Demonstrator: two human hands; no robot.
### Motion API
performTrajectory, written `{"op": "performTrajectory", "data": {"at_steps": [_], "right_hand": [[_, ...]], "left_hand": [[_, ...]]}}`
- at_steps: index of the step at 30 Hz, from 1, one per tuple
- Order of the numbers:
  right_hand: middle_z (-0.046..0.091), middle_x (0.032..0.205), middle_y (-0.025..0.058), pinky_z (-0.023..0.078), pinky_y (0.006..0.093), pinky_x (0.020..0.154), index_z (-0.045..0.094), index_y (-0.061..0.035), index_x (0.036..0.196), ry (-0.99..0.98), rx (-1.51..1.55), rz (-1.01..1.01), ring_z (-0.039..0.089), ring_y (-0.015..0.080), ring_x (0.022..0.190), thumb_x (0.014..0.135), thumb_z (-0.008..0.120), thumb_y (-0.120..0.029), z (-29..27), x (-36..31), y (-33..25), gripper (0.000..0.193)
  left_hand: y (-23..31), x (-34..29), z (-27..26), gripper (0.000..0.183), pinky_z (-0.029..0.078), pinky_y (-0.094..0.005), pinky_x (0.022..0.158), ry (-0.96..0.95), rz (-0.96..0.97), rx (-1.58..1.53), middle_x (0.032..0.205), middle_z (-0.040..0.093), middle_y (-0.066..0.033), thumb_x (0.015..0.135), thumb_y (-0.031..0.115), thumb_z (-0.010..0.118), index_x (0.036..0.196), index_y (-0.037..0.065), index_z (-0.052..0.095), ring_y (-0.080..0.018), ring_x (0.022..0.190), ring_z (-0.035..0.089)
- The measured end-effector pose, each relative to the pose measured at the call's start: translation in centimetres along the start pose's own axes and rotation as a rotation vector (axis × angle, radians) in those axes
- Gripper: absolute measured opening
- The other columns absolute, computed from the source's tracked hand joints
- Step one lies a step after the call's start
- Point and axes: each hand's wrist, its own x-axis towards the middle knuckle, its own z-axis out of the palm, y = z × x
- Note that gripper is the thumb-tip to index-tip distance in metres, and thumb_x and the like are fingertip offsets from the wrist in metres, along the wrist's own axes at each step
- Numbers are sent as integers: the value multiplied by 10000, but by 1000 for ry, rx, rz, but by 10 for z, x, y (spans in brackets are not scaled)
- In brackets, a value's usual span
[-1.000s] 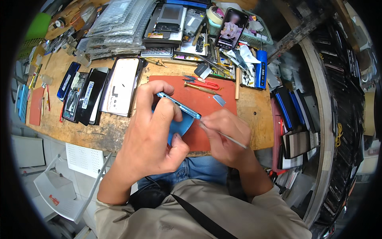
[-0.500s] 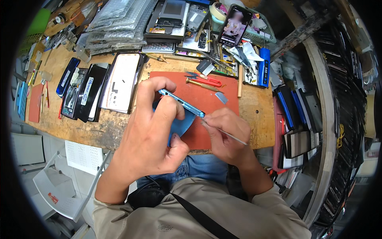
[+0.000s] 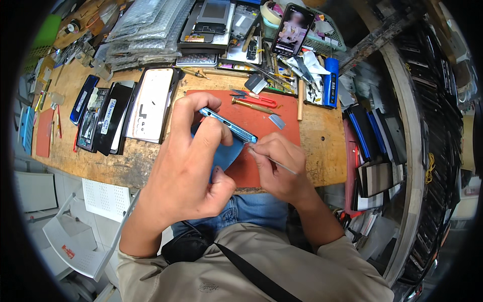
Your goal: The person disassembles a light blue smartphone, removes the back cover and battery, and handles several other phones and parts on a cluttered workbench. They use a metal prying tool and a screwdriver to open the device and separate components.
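Left grip (image 3: 183, 158) was clamped on a blue phone (image 3: 234, 127), mid-frame over the red mat (image 3: 291, 113), long axis slanting upper left to lower right. Right grip (image 3: 280, 163) pinched a thin rod (image 3: 283, 167), nearer the lower-right end. Tip contact: couldn't tell.

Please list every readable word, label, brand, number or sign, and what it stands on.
Wording is not copied here; the places are:
Black panel: white label, dark writing.
Beige shirt: dark script, partly blurred.
Pale chair: red sign, too small to read.
Upright phone screen: too small to read.
Slim blue device in the left hand: none readable.
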Motion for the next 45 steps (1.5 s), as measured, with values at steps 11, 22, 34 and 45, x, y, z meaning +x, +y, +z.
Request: {"op": "performTrajectory", "data": {"at_steps": [11, 22, 34, 45], "right_hand": [[733, 891, 180, 593, 337, 634, 667, 26, 980, 123, 14, -110, 753, 284, 761, 849, 752, 131, -1, 1, -11, 188], [680, 894, 156, 589, 402, 676, 655, 16, 994, 31, -17, -21, 724, 339, 811, 807, 748, 136, 5, -5, 3, 241], [583, 852, 150, 508, 457, 633, 590, -6, 940, -43, -18, 107, 645, 383, 737, 865, 717, 78, 12, -9, 14, 170], [634, 878, 146, 528, 411, 650, 606, -12, 954, 61, 163, 150, 675, 333, 749, 919, 708, 69, 14, 2, 13, 135]], "left_hand": [[2, -1, -2, 418, 470, -507, 1072, -23, -32, -1, 1338, 463, -282, 615, 42, 593, 1026, -5, 536, -456, 1215, 557], [-1, 3, -6, 421, 503, -507, 1012, -36, 7, -7, 1363, 454, -286, 634, 29, 634, 1051, 4, 581, -479, 1189, 554], [2, 5, -7, 437, 482, -499, 1046, -76, -28, -37, 1361, 471, -277, 613, 82, 610, 1042, 4, 584, -461, 1199, 565], [-60, -3, -8, 197, 434, -305, 896, 388, -291, -495, 1213, 599, -135, 951, 178, 673, 958, -12, 621, -154, 1001, 541]]}}
